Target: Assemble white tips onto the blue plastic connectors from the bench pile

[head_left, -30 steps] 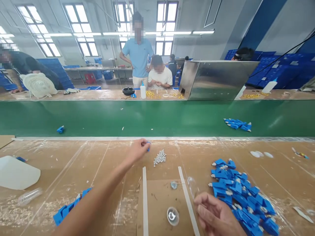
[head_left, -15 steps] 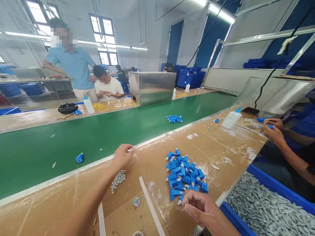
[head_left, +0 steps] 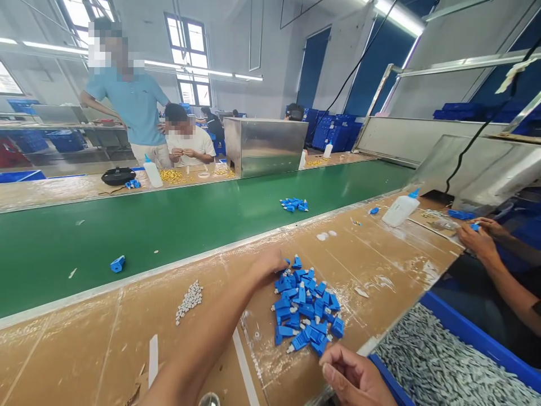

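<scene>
The pile of blue plastic parts (head_left: 306,307) sits on the brown table (head_left: 84,344). The left hand (head_left: 268,264) touches its far edge; whether it holds one is hidden. The right hand (head_left: 357,379) is curled, seemingly empty. Most parts wait; little white pieces (head_left: 189,299) lie nearby.

My left hand (head_left: 270,264) stretches forward at frame centre, fingers curled down; my right hand (head_left: 357,378) rests loosely curled, lower right
</scene>
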A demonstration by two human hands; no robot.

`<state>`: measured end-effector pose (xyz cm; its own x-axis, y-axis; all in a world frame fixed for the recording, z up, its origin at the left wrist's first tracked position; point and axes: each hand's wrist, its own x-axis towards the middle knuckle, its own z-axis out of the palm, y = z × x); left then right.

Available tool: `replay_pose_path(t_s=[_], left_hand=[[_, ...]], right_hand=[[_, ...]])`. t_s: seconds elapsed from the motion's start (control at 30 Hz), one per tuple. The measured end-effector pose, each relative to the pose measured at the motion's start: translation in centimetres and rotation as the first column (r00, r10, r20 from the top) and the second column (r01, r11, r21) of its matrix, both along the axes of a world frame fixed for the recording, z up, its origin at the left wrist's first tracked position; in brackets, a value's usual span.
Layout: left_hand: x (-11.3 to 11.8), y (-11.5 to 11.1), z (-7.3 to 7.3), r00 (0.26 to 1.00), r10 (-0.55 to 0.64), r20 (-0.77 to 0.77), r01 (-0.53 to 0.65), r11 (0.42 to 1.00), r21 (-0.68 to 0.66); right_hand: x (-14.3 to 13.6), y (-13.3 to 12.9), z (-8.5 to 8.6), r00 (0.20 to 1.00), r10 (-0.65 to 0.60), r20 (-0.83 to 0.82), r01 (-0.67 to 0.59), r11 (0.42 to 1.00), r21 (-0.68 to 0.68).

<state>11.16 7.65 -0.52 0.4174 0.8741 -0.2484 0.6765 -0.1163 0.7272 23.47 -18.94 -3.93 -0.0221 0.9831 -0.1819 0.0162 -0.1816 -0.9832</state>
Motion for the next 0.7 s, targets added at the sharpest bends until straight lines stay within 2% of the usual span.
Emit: replay_pose_path(t_s=[0.13, 0.23, 0.33, 0.4, 0.47, 0.57, 0.63, 0.7], left_hand=[[-3.4, -1.0, 2.1, 0.979, 0.096, 0.181, -0.1, 0.995, 0.016], [-8.5, -2.9, 3.8, 0.922, 0.185, 0.339, -0.197, 0.98, 0.002], [-14.6, -7.2, 4.9, 0.846, 0.256, 0.467, -0.287, 0.958, -0.006], [-18.3, -11.2, 5.1, 0.744, 0.302, 0.596, -0.32, 0.944, -0.079], [-21.2, -15.6, 4.5, 0.615, 0.422, 0.666, -0.365, 0.901, -0.235], [-24.0, -21.1, 2.5, 0.421, 0.598, 0.682, -0.361, 0.8, -0.479], [-24.9, -23.6, 0.9, 0.314, 0.674, 0.668, -0.346, 0.737, -0.581], [-25.2, -25.4, -0.4, 0.233, 0.711, 0.663, -0.334, 0.699, -0.633]], right_hand=[[0.3, -1.1, 0.7, 0.994, -0.092, 0.066, 0.091, 0.996, 0.017], [-1.1, -1.4, 1.2, 0.986, -0.031, 0.166, 0.019, 0.997, 0.072], [-4.8, -0.7, 0.9, 0.968, 0.137, 0.212, -0.148, 0.988, 0.04], [-7.9, -0.1, 0.3, 0.942, 0.251, 0.222, -0.263, 0.965, 0.025], [-10.7, 0.6, -0.5, 0.92, 0.308, 0.242, -0.33, 0.942, 0.055], [-13.4, 1.5, -1.5, 0.914, 0.323, 0.245, -0.352, 0.932, 0.085], [-14.2, 1.8, -1.9, 0.91, 0.33, 0.249, -0.36, 0.929, 0.083], [-14.5, 1.9, -2.0, 0.9, 0.346, 0.267, -0.381, 0.92, 0.091]])
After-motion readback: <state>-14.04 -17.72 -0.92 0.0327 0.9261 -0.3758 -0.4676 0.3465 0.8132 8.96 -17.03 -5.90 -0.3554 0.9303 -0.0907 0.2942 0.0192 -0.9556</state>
